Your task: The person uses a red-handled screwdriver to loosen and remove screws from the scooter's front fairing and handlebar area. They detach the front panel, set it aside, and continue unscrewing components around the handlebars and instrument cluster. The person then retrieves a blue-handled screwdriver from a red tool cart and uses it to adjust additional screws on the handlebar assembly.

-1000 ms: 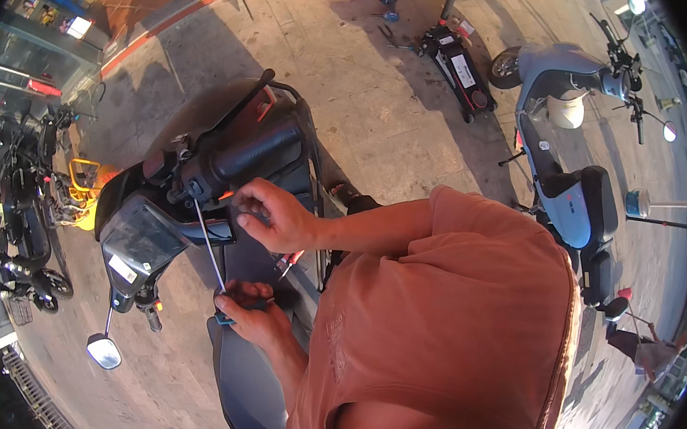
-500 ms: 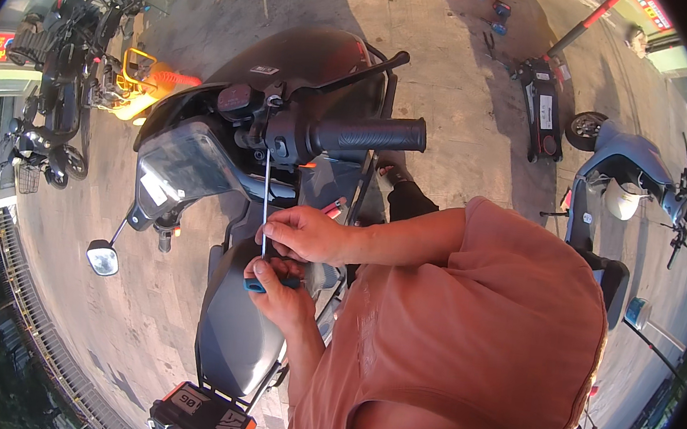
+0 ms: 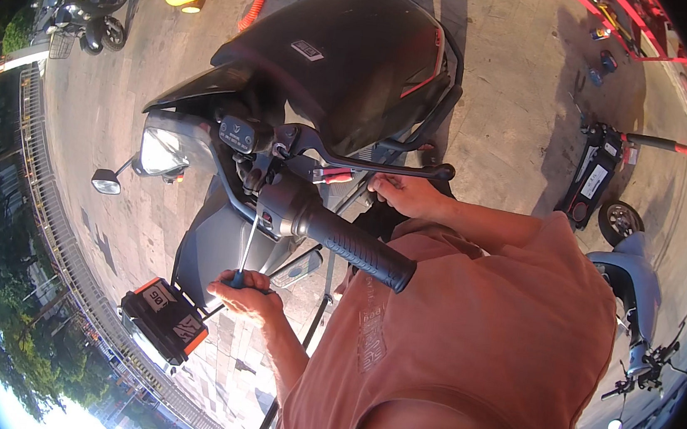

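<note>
My left hand [image 3: 249, 298] is closed round the teal handle of a screwdriver [image 3: 251, 242] with a long thin metal shaft. Its far end meets the black switch housing [image 3: 276, 206] at the inner end of the handlebar grip [image 3: 361, 246]. What the tip touches there is hidden. My right hand [image 3: 402, 194] is just below the outer part of the brake lever [image 3: 382, 167], fingers curled; whatever they may hold is not visible. Left of its fingertips, a red-handled tool [image 3: 335, 176] shows under the lever, its kind unclear.
The handlebar belongs to a dark electric scooter [image 3: 335, 54] with a black battery-like box [image 3: 165, 321] behind the seat. A yellow machine with a red coiled hose [image 3: 252, 4] stands beyond. Right are a black floor jack [image 3: 592, 174] and another scooter [image 3: 626, 269].
My right hand has left the screwdriver shaft and moved away to the right, under the brake lever. My left hand still grips the handle. The view has shifted and the handlebar appears turned.
</note>
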Action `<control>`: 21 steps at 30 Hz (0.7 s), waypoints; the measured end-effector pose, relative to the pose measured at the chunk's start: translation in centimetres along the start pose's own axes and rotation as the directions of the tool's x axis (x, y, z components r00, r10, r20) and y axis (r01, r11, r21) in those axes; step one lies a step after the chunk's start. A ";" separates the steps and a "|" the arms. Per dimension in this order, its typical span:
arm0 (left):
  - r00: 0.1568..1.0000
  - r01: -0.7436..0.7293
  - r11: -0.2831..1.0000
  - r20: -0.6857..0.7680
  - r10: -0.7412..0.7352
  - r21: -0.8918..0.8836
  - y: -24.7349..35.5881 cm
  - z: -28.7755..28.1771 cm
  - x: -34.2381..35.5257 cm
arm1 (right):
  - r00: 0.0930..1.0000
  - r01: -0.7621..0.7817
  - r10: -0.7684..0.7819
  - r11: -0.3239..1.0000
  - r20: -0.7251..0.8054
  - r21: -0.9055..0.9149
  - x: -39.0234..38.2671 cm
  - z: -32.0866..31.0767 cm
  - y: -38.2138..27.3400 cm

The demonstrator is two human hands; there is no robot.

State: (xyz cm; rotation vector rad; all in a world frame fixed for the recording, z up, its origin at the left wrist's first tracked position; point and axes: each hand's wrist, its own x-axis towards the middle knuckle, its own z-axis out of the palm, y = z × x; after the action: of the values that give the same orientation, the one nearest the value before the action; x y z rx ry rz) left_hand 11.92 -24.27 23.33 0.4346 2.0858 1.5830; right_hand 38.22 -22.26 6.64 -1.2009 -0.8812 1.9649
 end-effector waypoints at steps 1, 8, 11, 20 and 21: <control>1.000 0.021 1.000 -0.004 -0.021 0.015 0.3 -0.1 -0.1 | 1.000 0.026 -0.027 0.999 -0.015 -0.030 0.2 -0.9 -0.4; 0.777 0.617 0.786 0.140 -0.614 0.025 2.8 -1.6 0.3 | 0.997 -0.056 0.043 0.966 0.058 0.251 2.1 -3.7 -6.1; 0.647 0.732 0.666 0.162 -0.745 0.144 4.4 -2.3 1.1 | 0.995 -0.058 0.035 0.965 0.092 0.257 2.5 -4.2 -8.2; 0.894 0.370 0.900 0.176 -0.413 0.232 4.6 -3.8 -0.1 | 0.981 0.085 -0.086 0.996 0.174 0.014 1.9 -3.6 -7.5; 0.928 0.264 0.955 0.234 -0.289 0.133 3.8 -3.8 -0.3 | 0.976 0.088 -0.084 0.996 0.202 -0.009 1.7 -3.0 -7.2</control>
State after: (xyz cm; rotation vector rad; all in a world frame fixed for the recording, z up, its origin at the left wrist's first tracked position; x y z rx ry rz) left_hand 9.93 -26.40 27.86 0.3364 1.9378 1.1992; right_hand 41.71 -16.31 10.69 -0.9679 -1.0375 2.0371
